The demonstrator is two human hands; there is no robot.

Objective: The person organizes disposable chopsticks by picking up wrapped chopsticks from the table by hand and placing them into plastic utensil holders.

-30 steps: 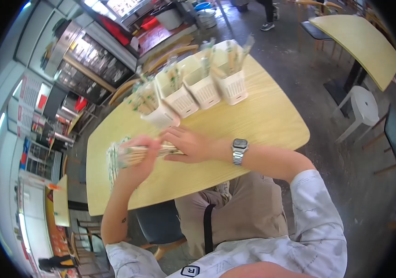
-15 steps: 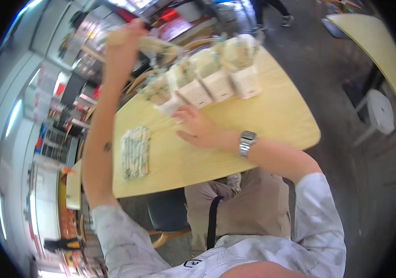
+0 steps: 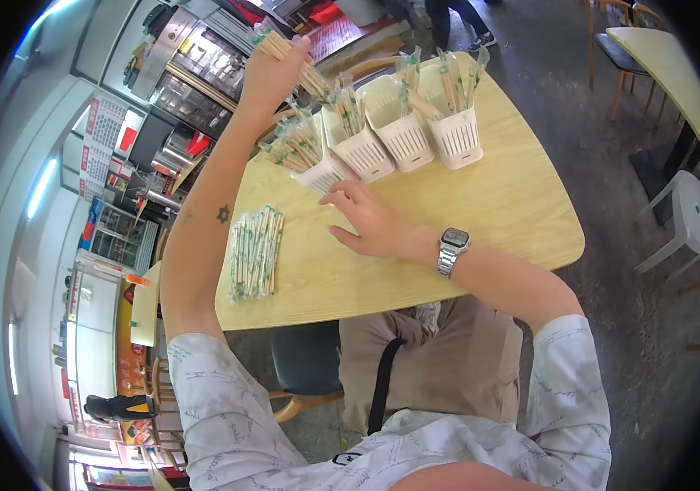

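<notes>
My left hand (image 3: 276, 75) is raised above the table's far left side, closed around a bundle of wrapped chopsticks (image 3: 309, 80). Four white slotted baskets stand in a row, each with wrapped chopsticks inside: the leftmost basket (image 3: 322, 175), the second (image 3: 366, 155), the third (image 3: 405, 141) and the rightmost (image 3: 458, 137). My right hand (image 3: 370, 219) has its fingers apart beside the front of the leftmost basket and wears a watch at the wrist. A pile of wrapped chopsticks (image 3: 256, 254) lies flat at the table's left.
The light wooden table (image 3: 497, 213) has a rounded right corner. A dark chair (image 3: 306, 358) is at its near edge. At the right are a white stool (image 3: 681, 214) and another table (image 3: 669, 61). A person's legs (image 3: 460, 23) show at the far side.
My left hand has shifted right and slightly down, nearer the baskets, with the chopsticks still in it. My right hand remains by the leftmost basket. The whole view has shifted slightly.
</notes>
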